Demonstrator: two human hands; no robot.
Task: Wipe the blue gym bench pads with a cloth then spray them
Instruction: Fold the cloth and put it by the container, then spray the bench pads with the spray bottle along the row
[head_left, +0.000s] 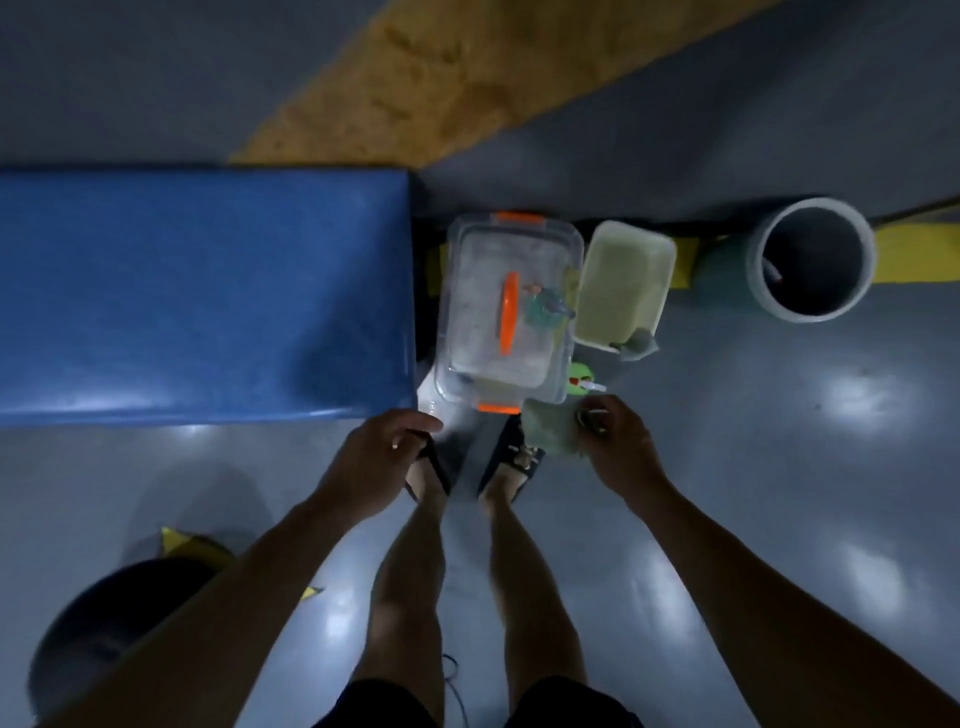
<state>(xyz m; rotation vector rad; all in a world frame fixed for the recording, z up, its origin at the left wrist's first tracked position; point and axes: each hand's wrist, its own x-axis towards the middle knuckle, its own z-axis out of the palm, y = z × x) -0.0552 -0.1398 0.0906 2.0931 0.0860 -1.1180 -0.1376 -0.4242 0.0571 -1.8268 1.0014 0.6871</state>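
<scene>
The blue gym bench pad (208, 291) fills the left of the view, its right end next to a clear plastic box. A pale green spray bottle (548, 428) with a bright green trigger head (582, 376) stands on the floor by the box's near right corner. My right hand (621, 447) has its fingers curled round the bottle's side. My left hand (376, 449) hovers just off the pad's near right corner with loosely bent fingers, and I see nothing in it. No cloth is plainly visible.
The clear plastic box (462, 358) has an orange handle and latches. A jug of yellowish liquid (621, 283) lies to its right, a grey cylindrical bin (756, 270) beyond it. My sandalled feet (511, 457) stand on the glossy grey floor. A dark round object (104, 639) sits at lower left.
</scene>
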